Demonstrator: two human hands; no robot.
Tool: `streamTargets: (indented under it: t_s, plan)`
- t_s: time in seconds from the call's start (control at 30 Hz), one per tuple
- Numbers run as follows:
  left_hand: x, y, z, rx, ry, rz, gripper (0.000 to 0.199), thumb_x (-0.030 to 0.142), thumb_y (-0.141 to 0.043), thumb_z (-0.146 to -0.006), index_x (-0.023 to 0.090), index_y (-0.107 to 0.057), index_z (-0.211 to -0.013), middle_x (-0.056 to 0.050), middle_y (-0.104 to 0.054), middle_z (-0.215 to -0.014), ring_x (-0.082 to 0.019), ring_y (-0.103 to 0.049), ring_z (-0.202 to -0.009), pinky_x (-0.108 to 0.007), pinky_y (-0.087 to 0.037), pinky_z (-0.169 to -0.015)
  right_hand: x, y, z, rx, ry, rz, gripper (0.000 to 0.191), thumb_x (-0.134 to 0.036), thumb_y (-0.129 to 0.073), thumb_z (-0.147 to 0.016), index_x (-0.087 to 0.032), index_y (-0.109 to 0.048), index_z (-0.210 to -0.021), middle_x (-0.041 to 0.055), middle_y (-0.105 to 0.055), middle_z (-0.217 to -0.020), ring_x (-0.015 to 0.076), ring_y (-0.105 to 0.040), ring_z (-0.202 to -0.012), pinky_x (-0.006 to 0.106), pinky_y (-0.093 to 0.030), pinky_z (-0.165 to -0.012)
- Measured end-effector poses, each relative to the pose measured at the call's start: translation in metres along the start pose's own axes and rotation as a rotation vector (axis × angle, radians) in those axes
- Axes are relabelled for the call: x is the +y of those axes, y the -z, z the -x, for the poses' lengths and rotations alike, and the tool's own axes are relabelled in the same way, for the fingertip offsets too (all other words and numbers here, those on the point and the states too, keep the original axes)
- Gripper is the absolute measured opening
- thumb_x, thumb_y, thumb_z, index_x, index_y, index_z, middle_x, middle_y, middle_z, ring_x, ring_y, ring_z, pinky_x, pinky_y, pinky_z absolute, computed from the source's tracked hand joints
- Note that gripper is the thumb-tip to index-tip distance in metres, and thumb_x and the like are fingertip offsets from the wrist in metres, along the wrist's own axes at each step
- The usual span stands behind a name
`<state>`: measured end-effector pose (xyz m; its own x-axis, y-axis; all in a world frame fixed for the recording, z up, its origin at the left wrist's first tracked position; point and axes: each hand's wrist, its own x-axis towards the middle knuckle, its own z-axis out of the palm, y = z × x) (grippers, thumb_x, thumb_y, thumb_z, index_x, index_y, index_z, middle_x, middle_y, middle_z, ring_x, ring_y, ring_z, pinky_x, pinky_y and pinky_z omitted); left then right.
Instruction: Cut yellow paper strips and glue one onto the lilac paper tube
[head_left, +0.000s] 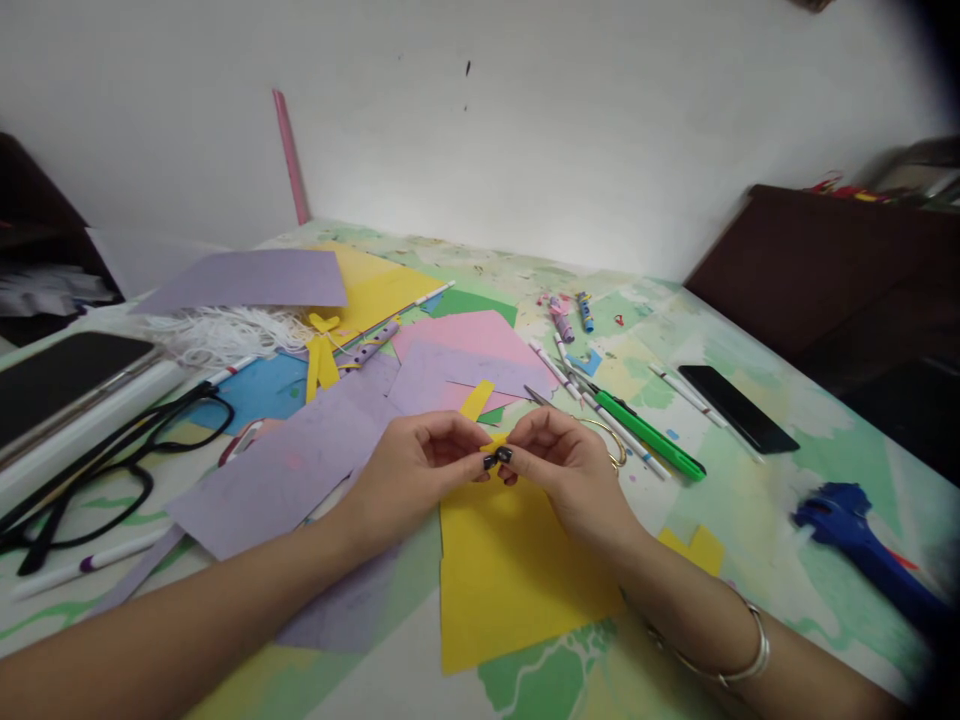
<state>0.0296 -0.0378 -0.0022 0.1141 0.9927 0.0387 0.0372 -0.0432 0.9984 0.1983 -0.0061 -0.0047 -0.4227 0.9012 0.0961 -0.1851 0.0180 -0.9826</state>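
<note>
My left hand (pixel 431 455) and my right hand (pixel 562 465) meet at the middle of the view, thumbs side by side. Both pinch a small yellow paper piece (pixel 496 441), mostly covered by the fingers. Beneath them a larger yellow sheet (pixel 510 570) lies on the table. A yellow strip (pixel 477 400) rests just beyond my left hand. Gold-handled scissors (pixel 616 445) lie behind my right hand, partly hidden by it. Purple paper (pixel 285 480) spreads to the left of my left hand.
Black glasses (pixel 139 480) and a dark tablet (pixel 67 380) lie at left, near white string (pixel 225 335). On the right are a green cutter (pixel 649 435), several white pens, a black phone (pixel 739 408) and a blue glue gun (pixel 862 540). A wall stands behind.
</note>
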Motion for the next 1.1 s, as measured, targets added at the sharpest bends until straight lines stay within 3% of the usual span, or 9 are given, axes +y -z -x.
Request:
streamTargets:
  t_s: [0.8, 1.1]
  plan:
    - [0.0026, -0.0014, -0.0026, -0.018, 0.058, 0.046, 0.008, 0.020, -0.071, -0.072, 0.015, -0.065, -0.073, 0.001, -0.066, -0.066, -0.011, -0.063, -0.063, -0.024, -0.052, -0.067, 0.0006, 0.0003, 0.0011, 0.040, 0.004, 0.095, 0.026, -0.025, -0.074, -0.070, -0.020, -0.048, -0.071, -0.0053, -0.056, -0.062, 0.0077, -0.053, -0.055, 0.024, -0.044, -0.054]
    - [-0.0035, -0.0013, -0.0023, -0.046, 0.007, 0.036, 0.012, 0.022, -0.070, -0.073, 0.016, -0.062, -0.078, 0.000, -0.066, -0.076, -0.013, -0.066, -0.073, -0.027, -0.054, -0.075, 0.0012, -0.0028, 0.0019, 0.072, 0.008, 0.098, 0.032, -0.029, -0.074, -0.069, -0.021, -0.043, -0.068, -0.0065, -0.052, -0.059, 0.0074, -0.051, -0.053, 0.023, -0.042, -0.052]
